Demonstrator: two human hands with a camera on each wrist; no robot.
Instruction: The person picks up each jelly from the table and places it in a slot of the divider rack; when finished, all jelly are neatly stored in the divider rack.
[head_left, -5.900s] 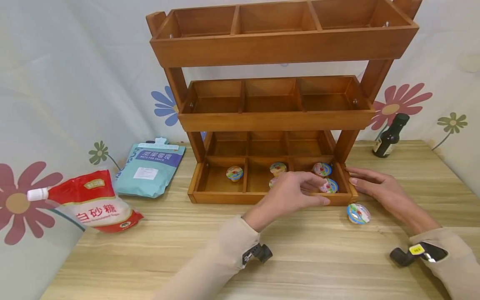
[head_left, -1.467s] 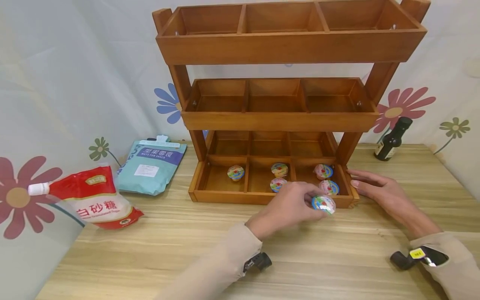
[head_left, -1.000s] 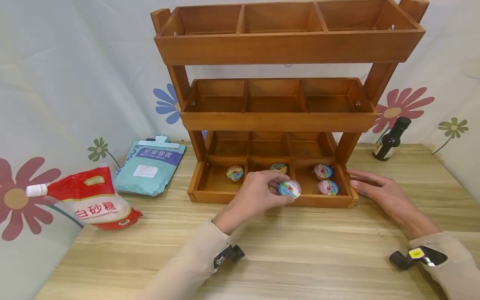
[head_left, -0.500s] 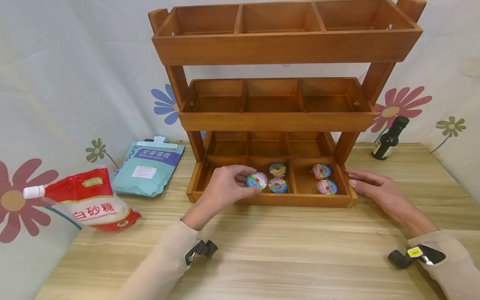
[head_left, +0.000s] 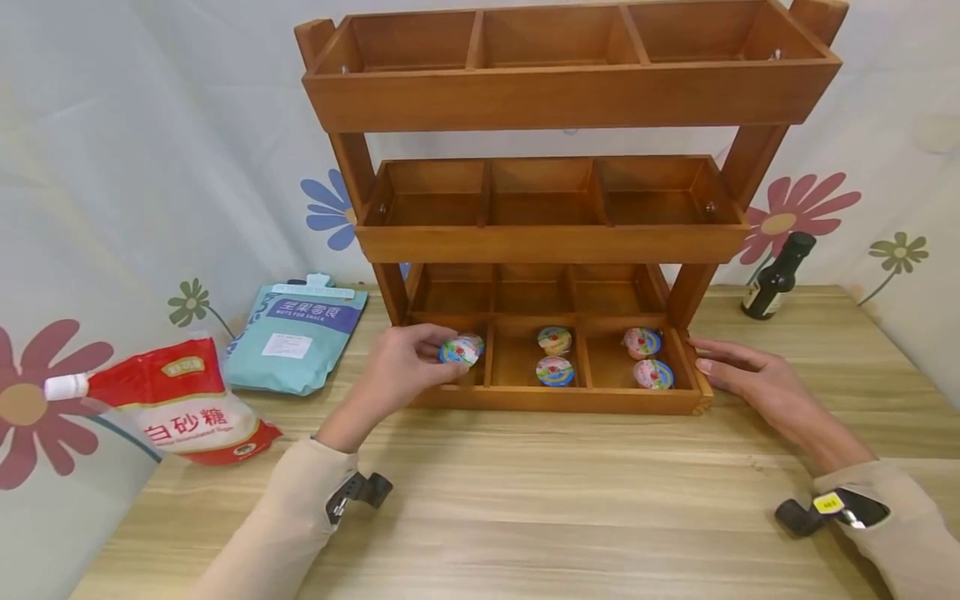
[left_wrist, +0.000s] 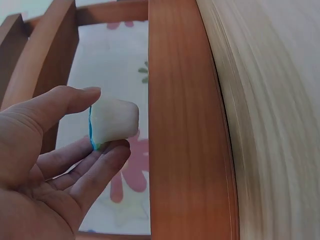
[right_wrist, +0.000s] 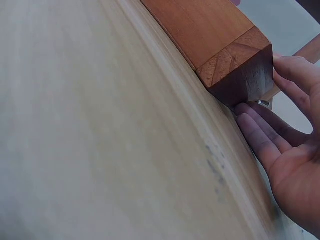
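Note:
My left hand point(head_left: 401, 367) pinches a small jelly cup point(head_left: 459, 352) between thumb and fingers, over the left compartment of the bottom tier. In the left wrist view, the cup point(left_wrist: 115, 120) has a whitish body and a blue-edged lid, tipped sideways there. Behind it in the head view, another cup lid point(head_left: 474, 340) is mostly covered. Extended fingers of my right hand point(head_left: 753, 375) rest against the right end of the wooden rack point(head_left: 547, 401). The right wrist view has those fingertips at the rack's end piece point(right_wrist: 240, 75). Two jelly cups point(head_left: 555, 372) sit in the middle compartment, two more point(head_left: 653, 375) in the right one.
Two upper tiers point(head_left: 551, 246) of the rack overhang the bottom one. Left of it lie a teal snack bag point(head_left: 296, 342) and a red-and-white sugar pouch point(head_left: 198, 408). A dark bottle point(head_left: 780, 275) stands at the back right on the wooden table point(head_left: 570, 500).
My left hand picked up the jelly cup from the table at the rack's front right and carried it left across the bottom tier. My right hand stays at the rack's right end.

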